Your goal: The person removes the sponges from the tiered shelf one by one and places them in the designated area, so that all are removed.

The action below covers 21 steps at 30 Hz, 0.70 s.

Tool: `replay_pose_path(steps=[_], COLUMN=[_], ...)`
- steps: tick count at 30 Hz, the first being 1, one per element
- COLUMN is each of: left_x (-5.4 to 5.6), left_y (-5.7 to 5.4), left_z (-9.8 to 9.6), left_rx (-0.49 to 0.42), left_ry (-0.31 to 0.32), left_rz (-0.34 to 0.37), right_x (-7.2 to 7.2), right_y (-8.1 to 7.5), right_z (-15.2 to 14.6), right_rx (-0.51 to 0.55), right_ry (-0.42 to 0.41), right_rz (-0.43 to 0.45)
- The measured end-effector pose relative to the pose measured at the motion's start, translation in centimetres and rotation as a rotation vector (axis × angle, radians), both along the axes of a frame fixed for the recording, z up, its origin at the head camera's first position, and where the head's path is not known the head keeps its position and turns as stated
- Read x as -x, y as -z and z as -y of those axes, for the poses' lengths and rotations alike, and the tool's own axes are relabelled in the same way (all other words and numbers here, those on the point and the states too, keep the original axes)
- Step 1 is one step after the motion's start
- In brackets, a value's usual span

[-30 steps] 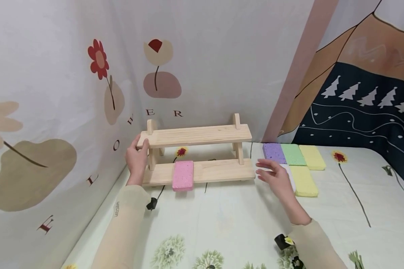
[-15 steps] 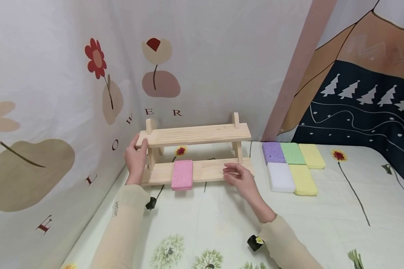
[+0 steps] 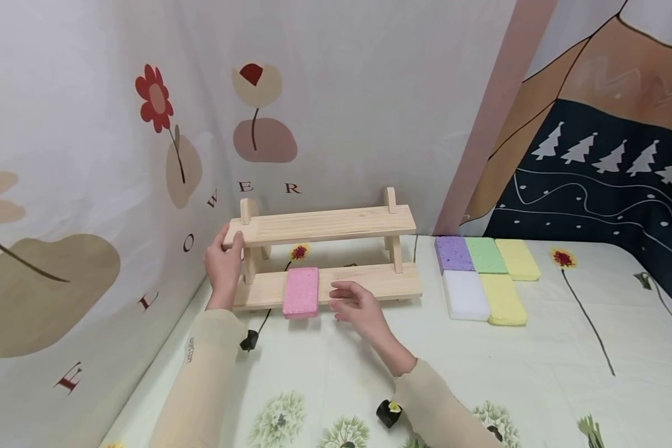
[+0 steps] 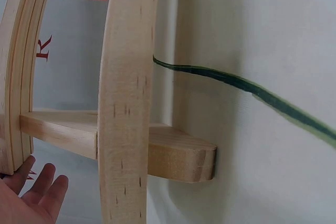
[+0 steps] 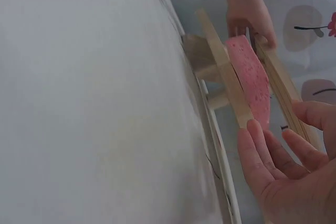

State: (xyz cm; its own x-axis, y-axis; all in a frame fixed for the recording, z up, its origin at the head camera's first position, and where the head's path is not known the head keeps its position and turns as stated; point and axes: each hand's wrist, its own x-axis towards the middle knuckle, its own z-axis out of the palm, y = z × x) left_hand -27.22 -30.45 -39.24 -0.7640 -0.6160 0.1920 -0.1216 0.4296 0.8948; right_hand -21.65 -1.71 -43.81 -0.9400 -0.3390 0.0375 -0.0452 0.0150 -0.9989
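Note:
In the head view, a two-tier wooden shelf rack (image 3: 325, 225) stands near the back wall, its lower board running below the upper one. My left hand (image 3: 223, 267) grips the upper board's left end, thumb at the front edge; the left wrist view shows its fingers (image 4: 44, 179) by the board end. A pink sponge (image 3: 301, 292) lies across the lower board, its near end jutting past the front edge. Just right of that sponge, my right hand (image 3: 364, 314) hovers with nothing in it. The right wrist view has its fingers (image 5: 257, 145) loosely spread near the pink sponge (image 5: 251, 74).
Right of the rack lie purple (image 3: 454, 253), green (image 3: 485, 255) and white (image 3: 466, 295) sponges, with a yellow sponge (image 3: 516, 259) behind and another yellow sponge (image 3: 504, 300) in front. A flower-printed cloth (image 3: 554, 348) covers the table. Printed fabric walls (image 3: 341, 93) rise behind and left.
My right hand has moved left along the rack's front, from beside the white sponge to just right of the pink one. My left hand keeps its grip on the upper board.

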Motion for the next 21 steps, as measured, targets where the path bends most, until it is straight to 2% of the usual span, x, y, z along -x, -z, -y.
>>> replay_pose_path(steps=[8,15,21], left_x=[-0.1,-0.1,-0.1], left_y=[0.1,0.1,0.0], left_z=[-0.1,-0.1,-0.2], left_rx=[0.01,0.012,0.007], left_ry=[-0.006,-0.001,-0.002], left_rz=[-0.011,-0.024,-0.024], right_x=[-0.3,-0.6,-0.8], right_y=[0.4,0.7,0.5], right_z=[1.7,2.5,3.0], right_rx=[0.033,0.034,0.061], right_ry=[-0.004,0.045,0.05], right_rz=[0.002,-0.048,-0.017])
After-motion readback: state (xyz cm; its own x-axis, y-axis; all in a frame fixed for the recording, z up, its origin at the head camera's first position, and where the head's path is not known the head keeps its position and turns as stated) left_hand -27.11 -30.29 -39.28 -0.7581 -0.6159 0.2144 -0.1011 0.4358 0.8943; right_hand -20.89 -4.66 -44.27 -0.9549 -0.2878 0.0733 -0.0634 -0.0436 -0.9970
